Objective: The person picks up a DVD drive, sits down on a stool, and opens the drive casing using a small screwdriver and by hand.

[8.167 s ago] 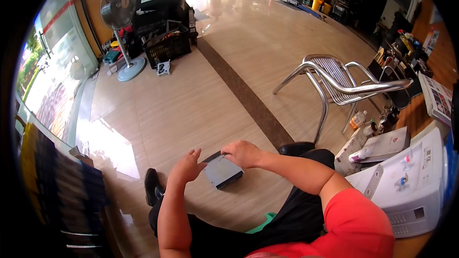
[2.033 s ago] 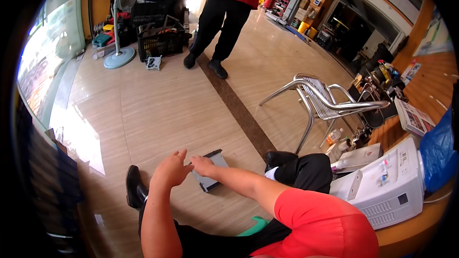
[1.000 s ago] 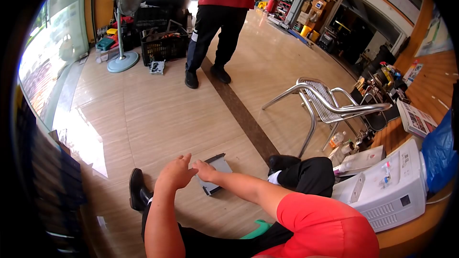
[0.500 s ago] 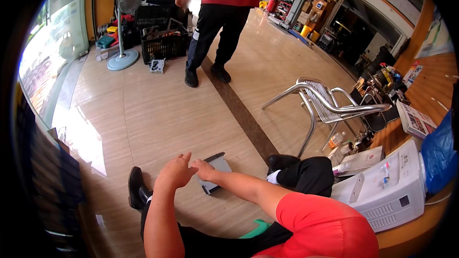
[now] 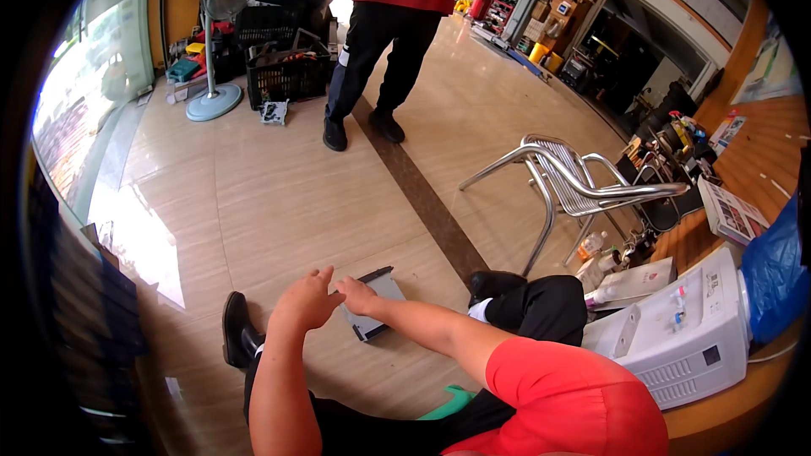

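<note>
My left hand (image 5: 306,299) is raised in front of my knees, its fingers partly stretched out and its thumb apart from them. Close against its thumb side is my right hand (image 5: 356,296), fingers closed together; a small dark thing may be at their tips, too hidden to name. Below and beyond my right hand, a flat grey box (image 5: 387,289) with dark edges lies on the floor, partly covered by that hand and forearm. A green object (image 5: 449,401) shows between my legs.
A person in a red top and dark trousers (image 5: 372,59) stands ahead on the floor's brown strip. A metal chair (image 5: 562,173) and a white appliance (image 5: 676,338) are at the right. A fan (image 5: 213,101) and a black crate (image 5: 287,76) stand at the back left.
Since the oldest frame, the person in red has come near, and my hands have drawn together, shifting left. Over the last second my hands have barely moved; the person's arm has changed position.
</note>
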### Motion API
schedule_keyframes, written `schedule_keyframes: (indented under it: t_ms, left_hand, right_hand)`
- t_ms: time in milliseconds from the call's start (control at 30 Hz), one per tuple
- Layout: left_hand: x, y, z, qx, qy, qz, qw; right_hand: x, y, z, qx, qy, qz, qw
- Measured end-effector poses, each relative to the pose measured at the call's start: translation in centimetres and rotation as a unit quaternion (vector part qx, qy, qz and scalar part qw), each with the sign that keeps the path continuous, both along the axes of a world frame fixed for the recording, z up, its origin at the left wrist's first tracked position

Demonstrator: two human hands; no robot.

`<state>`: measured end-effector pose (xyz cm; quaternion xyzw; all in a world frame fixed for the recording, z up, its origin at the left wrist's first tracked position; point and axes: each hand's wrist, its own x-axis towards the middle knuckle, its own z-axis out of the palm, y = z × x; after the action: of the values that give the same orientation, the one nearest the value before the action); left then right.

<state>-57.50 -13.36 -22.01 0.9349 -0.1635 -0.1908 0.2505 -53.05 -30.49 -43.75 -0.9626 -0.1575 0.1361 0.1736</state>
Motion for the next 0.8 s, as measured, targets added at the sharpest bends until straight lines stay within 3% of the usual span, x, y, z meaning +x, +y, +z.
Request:
schedule_keyframes:
  t_ms: [233, 300, 367, 400, 467, 500, 667, 800]
  left_hand:
    - [0.0, -0.1, 0.2, -0.002, 0.03, 0.008, 1.0]
    - [0.4, 0.1, -0.5, -0.008, 0.032, -0.002, 0.999]
    - [0.9, 0.4, -1.0, -0.004, 0.052, -0.007, 0.999]
    - [1.2, 0.7, -2.0, -0.02, 0.042, -0.018, 0.999]
    - [0.9, 0.9, -1.3, -0.021, 0.041, 0.005, 0.999]
    - [1.0, 1.1, -1.4, -0.029, 0.026, 0.021, 0.999]
    - [0.4, 1.4, 0.2, -0.008, 0.036, 0.055, 0.998]
    - [0.4, 1.1, 0.6, 0.005, 0.047, 0.044, 0.998]
  right_hand:
    - [0.8, -0.1, -0.7, -0.047, 0.027, -0.005, 0.999]
    - [0.5, -0.1, -1.5, -0.047, -0.04, 0.024, 0.998]
    - [1.8, -1.1, -6.1, 0.043, -0.081, 0.085, 0.992]
    - [1.6, -1.0, -6.2, 0.096, -0.014, 0.015, 0.995]
    - [1.7, -1.1, -7.3, 0.097, -0.036, -0.026, 0.994]
    - [1.4, -1.0, -5.7, -0.001, -0.078, 0.007, 0.997]
    - [1.4, -1.2, -2.8, -0.036, 0.012, -0.019, 0.999]
    - [0.9, -2.0, -2.9, -0.028, -0.03, 0.027, 0.999]
